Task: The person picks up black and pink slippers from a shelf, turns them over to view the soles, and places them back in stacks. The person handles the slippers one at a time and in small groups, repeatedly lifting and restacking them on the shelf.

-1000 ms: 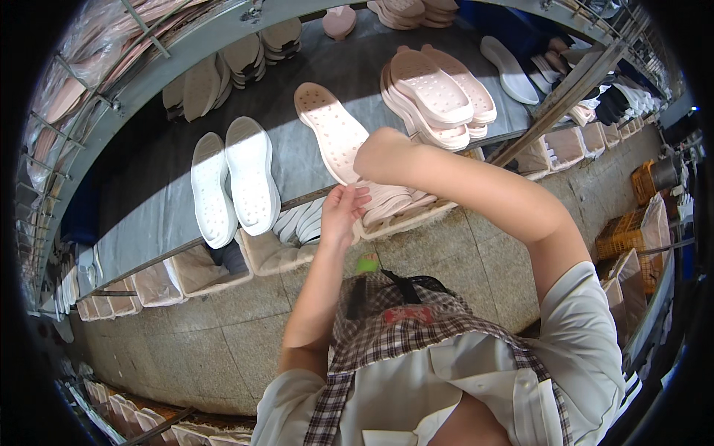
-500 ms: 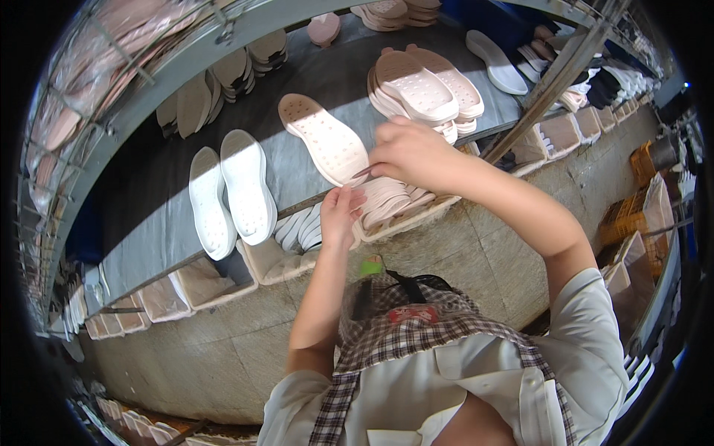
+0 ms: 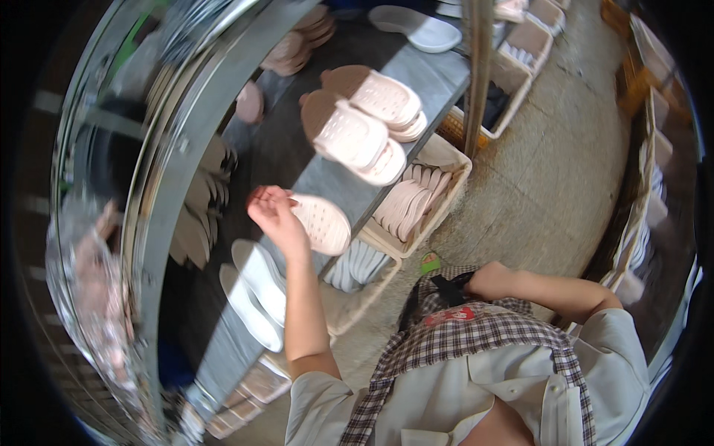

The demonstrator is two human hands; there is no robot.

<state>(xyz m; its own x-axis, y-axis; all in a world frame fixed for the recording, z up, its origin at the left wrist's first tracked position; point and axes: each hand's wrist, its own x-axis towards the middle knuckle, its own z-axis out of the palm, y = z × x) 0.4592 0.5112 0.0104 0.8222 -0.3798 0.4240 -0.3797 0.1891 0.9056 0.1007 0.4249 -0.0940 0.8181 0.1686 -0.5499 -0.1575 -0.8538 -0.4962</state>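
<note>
A pale pink shoe sole (image 3: pixel 324 225) with rows of small holes lies on the grey worktop. My left hand (image 3: pixel 278 215) is over its far end, fingers loosely bent and apart, hiding that end; whether they press on the sole is unclear. At my waist, my right hand (image 3: pixel 491 282) reaches into the dark pouch (image 3: pixel 448 290) on my checked apron, and its fingers are hidden. A pair of white soles (image 3: pixel 256 297) rests nearer me, left of the pink one. Farther along, stacked pink soles (image 3: pixel 349 137) sit by the worktop's edge.
Lined baskets hold pink soles (image 3: pixel 413 201) and white-grey soles (image 3: pixel 357 266) below the worktop's edge. A metal post (image 3: pixel 476 82) rises at the far right end. A curved metal rail (image 3: pixel 175 171) runs along the left, with more stacked soles (image 3: pixel 195 230) behind it.
My right hand has left the pink sole, where it held a thin dark tool, and moved to my waist. My left hand has shifted to the sole's far end. The view has turned right.
</note>
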